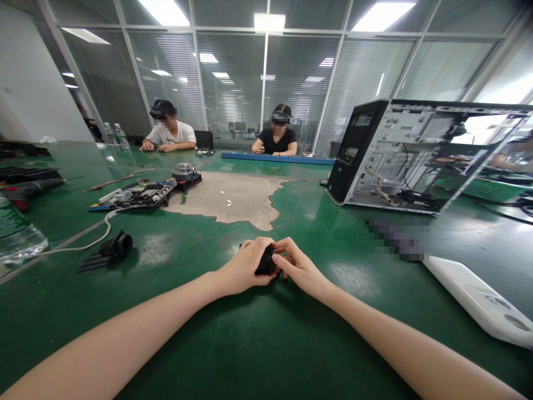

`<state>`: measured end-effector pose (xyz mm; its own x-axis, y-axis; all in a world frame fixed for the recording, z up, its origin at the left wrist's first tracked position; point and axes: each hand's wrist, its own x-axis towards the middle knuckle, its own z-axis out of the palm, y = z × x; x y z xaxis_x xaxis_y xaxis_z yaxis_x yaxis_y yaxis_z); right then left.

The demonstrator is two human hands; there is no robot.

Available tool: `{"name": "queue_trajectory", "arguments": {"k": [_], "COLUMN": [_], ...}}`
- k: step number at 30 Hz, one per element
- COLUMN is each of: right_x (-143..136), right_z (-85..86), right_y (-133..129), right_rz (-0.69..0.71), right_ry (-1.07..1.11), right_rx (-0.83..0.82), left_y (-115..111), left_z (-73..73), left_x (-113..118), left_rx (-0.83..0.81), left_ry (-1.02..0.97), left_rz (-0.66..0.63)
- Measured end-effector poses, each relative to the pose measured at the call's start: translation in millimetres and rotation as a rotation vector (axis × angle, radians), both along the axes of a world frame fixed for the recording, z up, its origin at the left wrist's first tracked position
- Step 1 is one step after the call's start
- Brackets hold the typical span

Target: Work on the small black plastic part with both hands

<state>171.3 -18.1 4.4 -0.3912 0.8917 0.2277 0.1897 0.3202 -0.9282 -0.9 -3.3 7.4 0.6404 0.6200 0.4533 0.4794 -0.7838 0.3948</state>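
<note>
A small black part (265,262) is between my two hands, low over the green table (266,344), in the middle of the head view. My left hand (245,265) is wrapped round it from the left, covering much of it. From the right, my right hand (297,265) has its thumb and bent fingers against the part's right edge. The tips of some right fingers are hidden behind the part. Another black plastic piece (110,249), with a round end and flat slats, lies to the left on the table.
A circuit board (135,194) and a round cooler (186,173) stand at the back left. An open computer case (353,153) is at the back right, a white device (470,294) nearer. Two people sit across the table. A bottle (19,230) lies far left.
</note>
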Motion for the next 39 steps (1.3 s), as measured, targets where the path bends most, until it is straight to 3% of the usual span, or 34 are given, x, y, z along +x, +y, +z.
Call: {"name": "queue_trajectory", "arguments": {"k": [9,17,26,39], "right_x": [2.1,1.0,5.1,2.3], "right_z": [2.4,2.1,1.2,0.5], "right_y": [-1.1,-0.1,0.7,3.3], "right_rz": [0.063,-0.003,0.124,0.013], "right_ry": [0.081,0.058,0.139,0.061], "right_rx": [-0.036,-0.11,-0.106,-0.11], "left_y": [-0.8,0.8,0.1,2.1], "left_z": [0.7,-1.6,-0.3,-2.3], "left_x": [-0.5,0.3,-0.7,0.4], "left_rx": [-0.004,0.005,-0.002,0.003], "left_ry": [-0.004,0.005,0.002,-0.004], "left_rz": [0.007,0.004,-0.008,0.005]}}
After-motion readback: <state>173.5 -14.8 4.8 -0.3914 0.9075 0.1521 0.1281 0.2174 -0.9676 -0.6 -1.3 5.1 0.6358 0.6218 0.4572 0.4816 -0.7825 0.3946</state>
